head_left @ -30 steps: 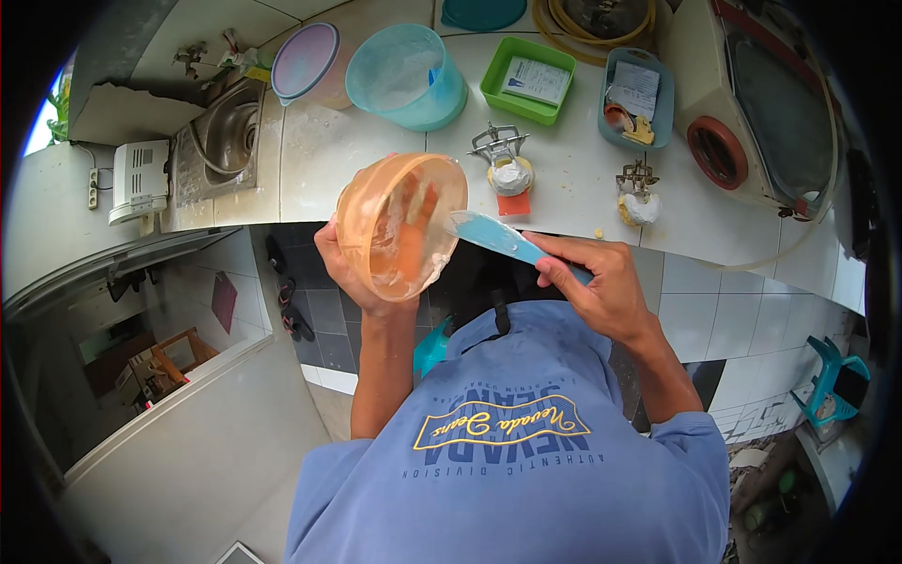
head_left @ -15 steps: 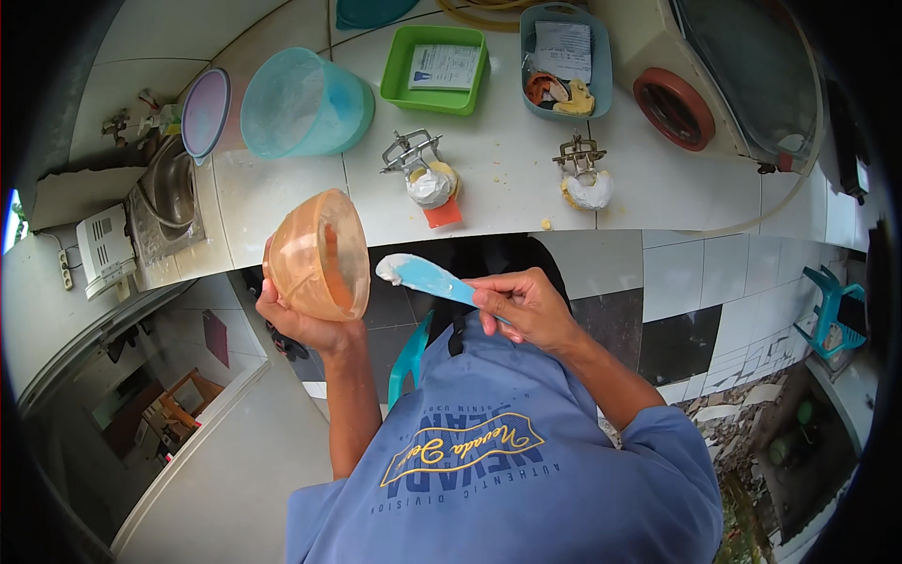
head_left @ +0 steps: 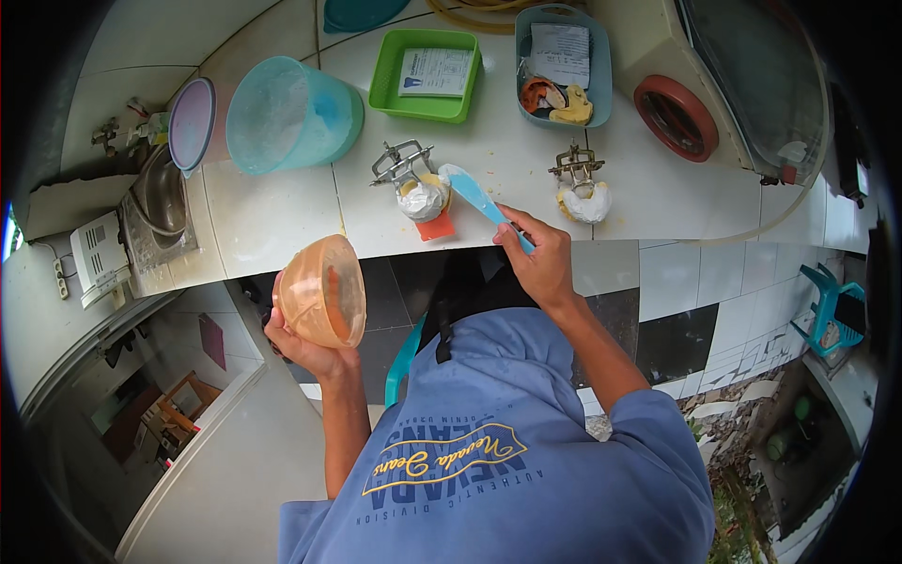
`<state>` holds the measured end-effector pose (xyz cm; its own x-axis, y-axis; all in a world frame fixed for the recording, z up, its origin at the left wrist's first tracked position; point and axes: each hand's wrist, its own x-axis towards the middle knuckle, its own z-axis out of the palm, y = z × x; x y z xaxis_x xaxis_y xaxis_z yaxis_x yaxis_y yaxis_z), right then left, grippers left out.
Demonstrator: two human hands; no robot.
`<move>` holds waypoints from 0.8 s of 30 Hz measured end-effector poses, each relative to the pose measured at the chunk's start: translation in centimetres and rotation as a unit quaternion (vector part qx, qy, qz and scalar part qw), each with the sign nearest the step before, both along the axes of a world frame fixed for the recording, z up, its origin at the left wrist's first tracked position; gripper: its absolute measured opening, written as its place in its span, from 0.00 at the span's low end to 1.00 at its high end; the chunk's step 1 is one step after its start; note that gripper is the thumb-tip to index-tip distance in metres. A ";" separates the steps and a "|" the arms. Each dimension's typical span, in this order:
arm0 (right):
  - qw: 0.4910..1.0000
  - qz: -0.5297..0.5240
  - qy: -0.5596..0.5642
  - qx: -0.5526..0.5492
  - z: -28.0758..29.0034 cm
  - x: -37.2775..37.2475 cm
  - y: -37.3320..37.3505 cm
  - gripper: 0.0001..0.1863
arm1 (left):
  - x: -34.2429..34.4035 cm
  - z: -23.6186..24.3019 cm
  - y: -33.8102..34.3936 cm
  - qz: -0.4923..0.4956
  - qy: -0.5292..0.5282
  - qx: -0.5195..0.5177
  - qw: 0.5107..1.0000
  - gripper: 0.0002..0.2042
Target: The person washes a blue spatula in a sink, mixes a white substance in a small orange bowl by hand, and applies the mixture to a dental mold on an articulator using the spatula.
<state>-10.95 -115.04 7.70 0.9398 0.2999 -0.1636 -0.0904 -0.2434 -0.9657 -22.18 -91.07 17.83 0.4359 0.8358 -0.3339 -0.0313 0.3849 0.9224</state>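
My left hand [head_left: 315, 346] is wrapped round a translucent orange mixing bowl [head_left: 324, 289], tilted with its mouth facing right, off the counter's front edge. In my right hand [head_left: 537, 252] is a light-blue plaster spatula [head_left: 477, 197], gripped by its handle end. White paste coats its tip, which is at the right side of a white plaster mound [head_left: 423, 199]; whether they touch I cannot tell. That mound sits on a metal dental articulator [head_left: 402, 162], with an orange-red sheet [head_left: 436, 226] under it. A second articulator [head_left: 577, 162] bears white plaster [head_left: 586, 202] over a yellowish model.
On the white tiled counter [head_left: 282, 209] stand a turquoise tub [head_left: 293, 117], a purple lid [head_left: 192, 124], a green tray [head_left: 425, 105] with a paper card and a blue-grey basket [head_left: 603, 89] with models. A beige cabinet with a red-brown ring [head_left: 675, 117] is at right; a sink [head_left: 169, 202], left.
My right hand has moved forward over the counter, carrying the spatula from beside the bowl to the left articulator's plaster. The bowl has shifted slightly down and back toward me.
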 end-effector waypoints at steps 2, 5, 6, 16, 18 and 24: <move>1.000 0.009 -0.027 -0.011 -0.3 0.5 0.2 0.14 | -0.2 0.0 -0.1 0.001 0.002 -0.003 1.000 0.24; 0.992 0.019 -0.117 -0.036 -0.1 1.1 0.6 0.14 | -0.4 0.0 -0.3 -0.008 -0.004 -0.008 1.000 0.24; 0.990 0.034 -0.127 -0.059 0.0 1.3 0.6 0.14 | -0.5 0.0 -0.3 -0.009 -0.002 -0.007 1.000 0.24; 0.968 0.105 -0.197 -0.116 1.0 1.6 0.5 0.16 | -1.5 -0.1 -0.5 0.009 -0.002 -0.015 1.000 0.26; 0.971 0.101 -0.191 -0.105 1.6 1.6 0.3 0.16 | -1.9 -0.3 -0.4 0.008 -0.005 -0.016 1.000 0.26; 0.980 0.094 -0.139 -0.110 2.0 2.9 0.0 0.14 | -2.1 -0.1 -0.8 0.015 0.000 -0.011 1.000 0.25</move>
<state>-8.09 -115.07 9.69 0.8890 0.4578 0.0106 0.2348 -0.4358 -0.8689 -24.26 -91.89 17.71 0.4114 0.8406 -0.3523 -0.0425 0.4038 0.9139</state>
